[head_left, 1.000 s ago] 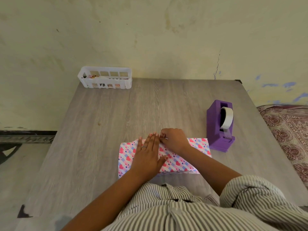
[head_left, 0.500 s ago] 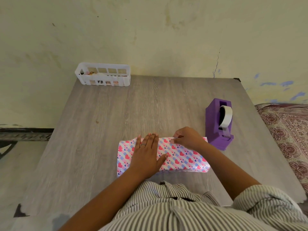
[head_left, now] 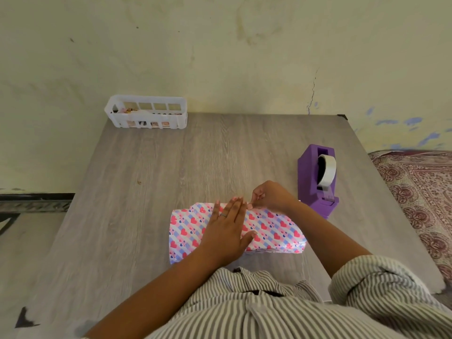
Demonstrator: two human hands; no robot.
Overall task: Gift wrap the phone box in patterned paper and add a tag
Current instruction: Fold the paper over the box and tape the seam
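Note:
The phone box, covered in heart-patterned pink, white and blue paper (head_left: 276, 228), lies on the grey wooden table (head_left: 195, 167) close to my body. My left hand (head_left: 226, 231) lies flat on top of it with straight fingers, pressing the paper down. My right hand (head_left: 271, 195) hovers at the box's far edge with curled fingers that pinch the paper's edge there. The box itself is hidden under the paper.
A purple tape dispenser (head_left: 316, 179) with a clear roll stands right of the box. A white plastic basket (head_left: 146, 115) with small items sits at the far left corner by the wall. A patterned cloth (head_left: 420, 192) lies beyond the table's right edge.
My right hand slid right along the far edge of the box, then drew back a little toward the left hand's fingertips. The left hand stayed flat on the paper.

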